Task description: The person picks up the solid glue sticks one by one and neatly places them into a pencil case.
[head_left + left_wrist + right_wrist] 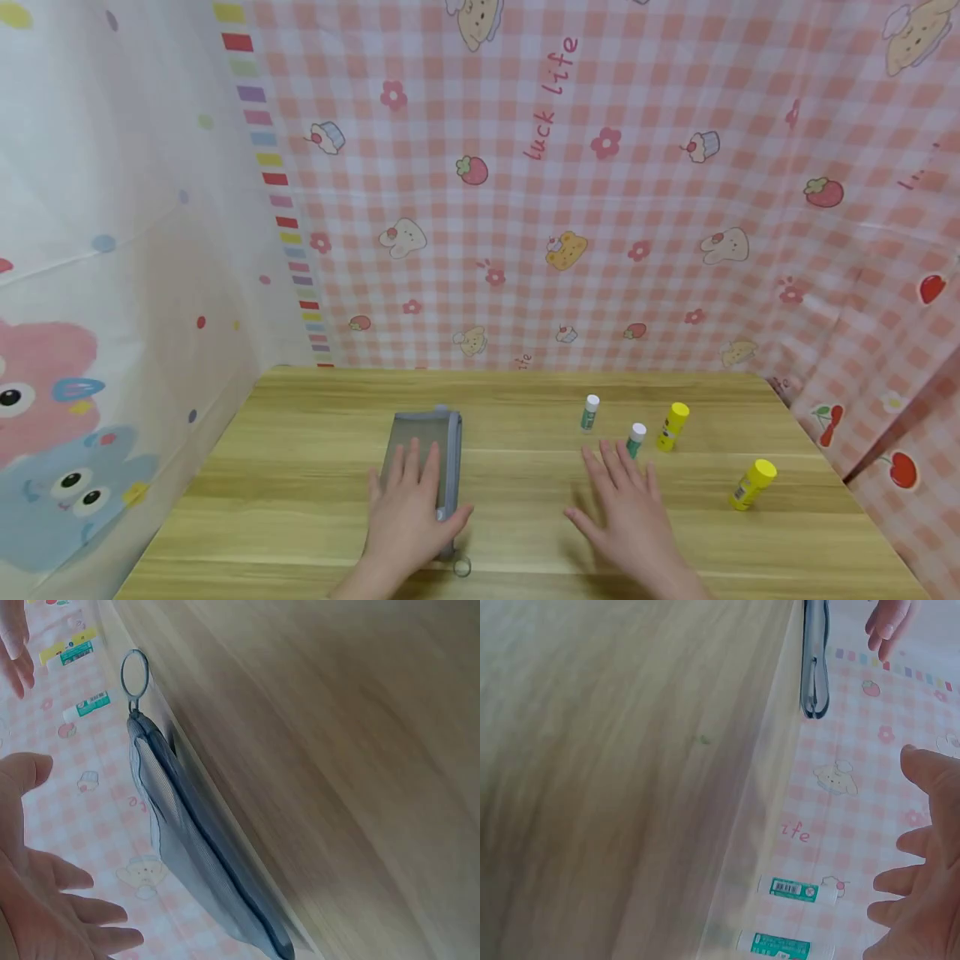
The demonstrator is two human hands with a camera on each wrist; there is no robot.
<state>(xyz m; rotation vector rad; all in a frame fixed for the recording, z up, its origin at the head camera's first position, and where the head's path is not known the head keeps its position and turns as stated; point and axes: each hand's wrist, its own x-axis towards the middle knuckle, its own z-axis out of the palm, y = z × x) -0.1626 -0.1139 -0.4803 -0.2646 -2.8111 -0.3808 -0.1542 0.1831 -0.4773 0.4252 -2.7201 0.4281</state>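
A grey zip pouch (pixel 454 458) with a see-through mesh top lies on the left part of the table, a pull ring (pixel 135 673) at its near end. Over it hovers my left hand (pixel 408 517), fingers spread and straight, apart from the pouch in the left wrist view. My right hand (pixel 630 521) hangs over the table with its fingers spread and nothing in its grasp. Just beyond its fingertips stand two green glue sticks with white caps, one farther back (pixel 590 414) and one nearer (pixel 636 438), partly hidden by the fingers.
Two yellow sticks with yellow caps stand to the right, one farther back (pixel 672 427) and one nearer the right edge (pixel 752 485). The wood-grain table (pixel 517 483) meets a pink checked cloth (pixel 525 292) at the back. Another printed cloth (pixel 150 333) hangs at the left.
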